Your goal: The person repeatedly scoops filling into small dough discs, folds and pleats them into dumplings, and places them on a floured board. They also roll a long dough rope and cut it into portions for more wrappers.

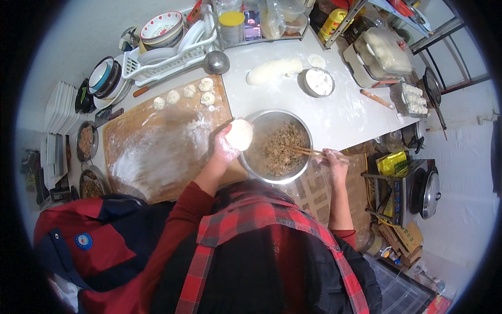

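Observation:
On my left hand lies a round, flat dough wrapper, held at the left rim of a large metal bowl. Brown minced filling covers much of the bowl's inside. My right hand grips a pair of wooden chopsticks, whose tips are in the filling. Several pleated buns sit along the far edge of the floured wooden board to the left. Beyond the bowl, a thick dough roll lies on the white table, near a small bowl of flour.
A metal ladle lies by the white dish rack. A rolling pin and a bun-filled container are at the right. Bowls of filling stand left of the board. A stove is low on the right.

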